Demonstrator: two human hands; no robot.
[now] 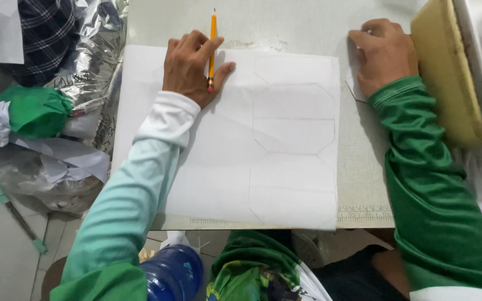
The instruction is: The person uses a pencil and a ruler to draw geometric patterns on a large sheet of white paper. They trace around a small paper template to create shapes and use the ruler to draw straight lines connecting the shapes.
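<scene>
- Yellow pencil (212, 49) lay under the left hand (192, 67), pinned against the white paper (285, 139); its long axis ran away from the person, tip at the far end past the paper's edge, eraser end by the thumb.
- Left fingers were loosely curled together over the shaft, thumb spread out to the right side of the pencil.
- The paper lay flat on the grey table (364, 173), faint drawn outlines to the right of the pencil.
- The left hand was the nearer to the pencil; the right hand (385, 53) rested well apart, off the paper's right edge, beside a yellow foam block (447, 72).
- Right fingers were bent downward, pressing a small white scrap (355, 89); their tips were hidden.
- The pencil's middle was covered by the fingers; whether they gripped or merely rested could not be told.
</scene>
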